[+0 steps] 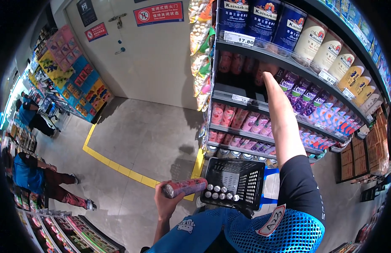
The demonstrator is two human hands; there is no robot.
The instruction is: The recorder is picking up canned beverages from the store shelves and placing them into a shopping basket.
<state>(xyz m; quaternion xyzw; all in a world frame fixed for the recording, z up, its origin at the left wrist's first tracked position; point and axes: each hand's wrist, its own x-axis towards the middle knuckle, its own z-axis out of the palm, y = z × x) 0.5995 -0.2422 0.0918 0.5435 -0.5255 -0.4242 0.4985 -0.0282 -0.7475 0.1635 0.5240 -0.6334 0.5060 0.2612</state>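
Note:
My left hand (165,197) is wrapped round a tall red-and-pink drink can (186,188), held on its side just left of a black basket (253,185). Inside the basket stand several cans (222,193) with silver tops. My right arm stretches up into a shelf of the drinks rack, where my right hand (268,67) is in shadow beside dark red cans (237,64); its fingers are mostly hidden. Purple cans (302,90) stand to the right of that hand. A row of red and pink cans (235,118) fills the shelf below.
Large blue cans (263,19) and cream cans (325,44) line the upper shelf. Bagged snacks (200,55) hang at the rack's left end. Yellow floor strips (119,168) lie before a grey door (149,55). Two people in blue vests (29,170) are at left; cartons (364,154) are stacked at right.

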